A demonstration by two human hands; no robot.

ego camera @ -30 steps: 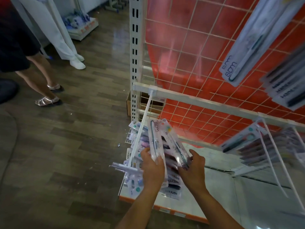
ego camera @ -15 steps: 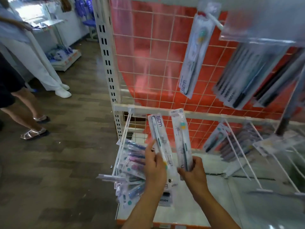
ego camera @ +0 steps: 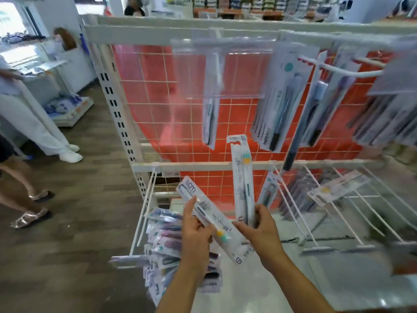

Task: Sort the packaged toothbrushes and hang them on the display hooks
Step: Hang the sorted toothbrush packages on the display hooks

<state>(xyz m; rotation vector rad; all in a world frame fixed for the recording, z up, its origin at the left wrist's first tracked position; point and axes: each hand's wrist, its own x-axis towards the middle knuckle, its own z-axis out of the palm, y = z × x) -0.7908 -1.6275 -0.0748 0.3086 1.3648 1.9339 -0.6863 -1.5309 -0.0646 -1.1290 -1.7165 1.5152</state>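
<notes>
- While sorting with one pack per hand, best to finish the comparison before reaching for any hook: match print and brush colour against packs already hanging.
- Left hand (ego camera: 195, 232) clamped on the slanted pack (ego camera: 211, 219), fingers curled round its middle, index finger lying straight along the upper edge.
- Right hand (ego camera: 259, 229) pinching the upright pack (ego camera: 242, 184) at its lower end, thumb in front, fingers behind.
- Both packs at about 6 o'clock in the view, in front of the lower rail (ego camera: 203, 165), the hands near each other but apart.
- Slanted pack: long axis running from 10 o'clock down to 4 o'clock, printed header at the upper left, yellow-and-teal brush head toward the lower right, so the hang end looks to be at the bottom; likely needs turning end for end before hanging.
- Upright pack: long axis close to 12-to-6, leaning slightly toward 11, header and hang notch at the top, brush head just beneath; already oriented for a hook.
- For hanging: keep the grip low on the pack, leave the header clear, line the notch up with the hook tip, then slide straight back along the prong.
- Candidate spots: bare white hooks (ego camera: 352, 222) at 3 o'clock on the lower rail, or the upper hook (ego camera: 338, 70) at 1 o'clock carrying similar packs; match hard to judge through the blur.
- Risk: swinging packs on neighbouring hooks snagging the incoming one.
- Loose pile of packs (ego camera: 164, 240) at 7 o'clock on the lower left hooks, still unsorted by the look of it.
</notes>
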